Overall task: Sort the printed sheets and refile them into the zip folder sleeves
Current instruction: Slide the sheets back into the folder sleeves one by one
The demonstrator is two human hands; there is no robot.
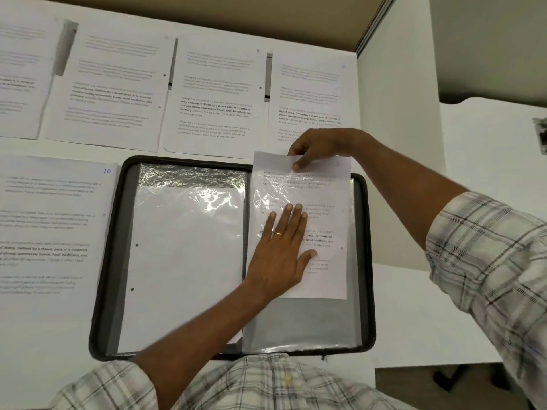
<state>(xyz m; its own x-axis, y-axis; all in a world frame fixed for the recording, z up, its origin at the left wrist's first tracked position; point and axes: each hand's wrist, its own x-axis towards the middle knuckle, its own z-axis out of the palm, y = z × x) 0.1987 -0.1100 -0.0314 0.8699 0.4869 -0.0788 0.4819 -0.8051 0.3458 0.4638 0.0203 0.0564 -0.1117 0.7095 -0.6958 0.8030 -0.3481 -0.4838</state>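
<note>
Bright, even light is coming from overhead, washing the table point(399, 306) and the far sheets point(213, 96) almost white. Glare is breaking across the crinkled left sleeve point(192, 179), and under the right sleeve point(266, 199) it is veiling the upper print of the sheet point(325, 261). Only faint, soft shadows are showing beside the left hand point(281, 250). Print is blurring on the far sheets, most at the left edge, and straight lines are bowing toward the frame's corners.

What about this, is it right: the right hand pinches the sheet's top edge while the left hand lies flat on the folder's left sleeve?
One slip: in the head view the left hand lies flat on the folder's right sleeve, over the sheet. The right hand does pinch the sheet's top edge.
</note>
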